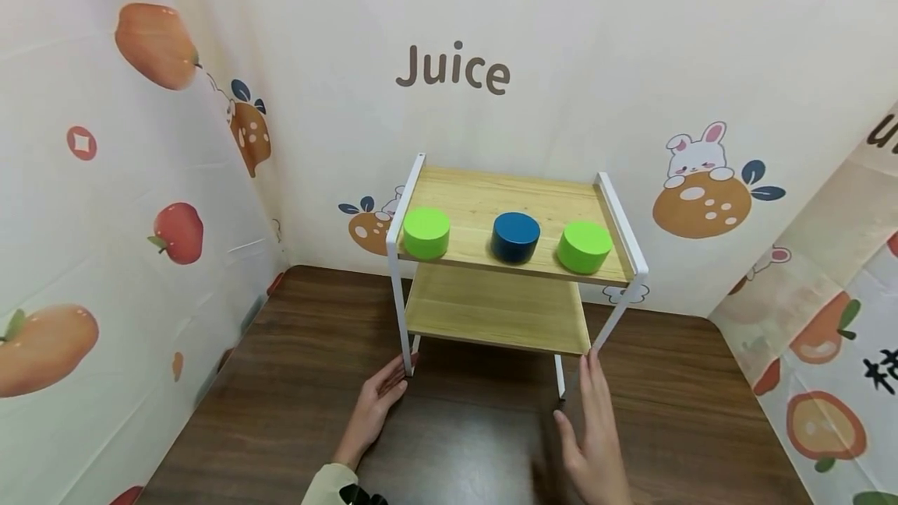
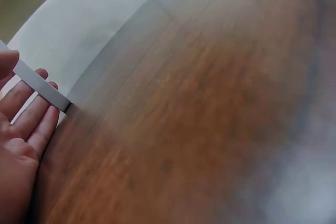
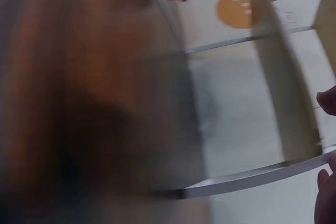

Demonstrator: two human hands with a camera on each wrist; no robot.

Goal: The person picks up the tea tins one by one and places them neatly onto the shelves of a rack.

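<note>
A small two-tier shelf (image 1: 491, 310) with light wood boards and white metal sides stands on the dark table. My left hand (image 1: 375, 407) is at the bottom of its front left leg (image 1: 400, 310). In the left wrist view, the fingers (image 2: 37, 116) lie nearly straight behind the white leg, with the thumb on the other side. My right hand (image 1: 596, 435) reaches up to the front right leg (image 1: 617, 314), fingers extended and thumb spread away. On the top board sit a green cylinder (image 1: 426, 234), a blue cylinder (image 1: 515, 238) and another green cylinder (image 1: 585, 248).
The dark wood table (image 1: 302, 380) runs back to a white printed cloth backdrop (image 1: 561, 61) behind the shelf. More printed cloth (image 1: 119, 201) closes off the left side, and another panel (image 1: 828, 326) hangs on the right.
</note>
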